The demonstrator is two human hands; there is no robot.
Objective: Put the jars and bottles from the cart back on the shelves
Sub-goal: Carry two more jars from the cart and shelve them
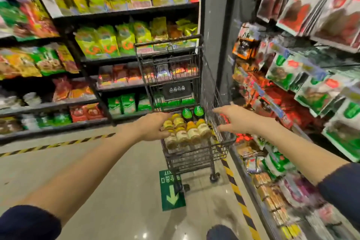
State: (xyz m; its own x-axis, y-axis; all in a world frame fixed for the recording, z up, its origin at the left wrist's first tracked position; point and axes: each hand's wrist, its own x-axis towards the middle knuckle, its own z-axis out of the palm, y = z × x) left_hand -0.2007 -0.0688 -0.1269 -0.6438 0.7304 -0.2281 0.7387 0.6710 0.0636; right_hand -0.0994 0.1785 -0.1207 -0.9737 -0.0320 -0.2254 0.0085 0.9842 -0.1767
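A black wire cart (210, 91) stands in the aisle ahead of me. Its basket holds several jars (191, 132) with yellow lids and cream labels, and behind them two dark bottles (192, 112) with green labels. My left hand (153, 126) is at the basket's left edge, its fingers and thumb spread in a curve on either side of the leftmost jar (168, 124). Blur hides whether it touches the jar. My right hand (233, 120) hovers by the cart's right wire wall with its fingers spread and holds nothing.
Dark shelves (124, 12) of bagged snacks stand on the left and behind the cart. Racks (303, 76) of hanging packets crowd the right side. A grey pillar (216, 25) stands behind the cart. Yellow-black tape (236, 191) and a green arrow sign (171, 191) mark the floor.
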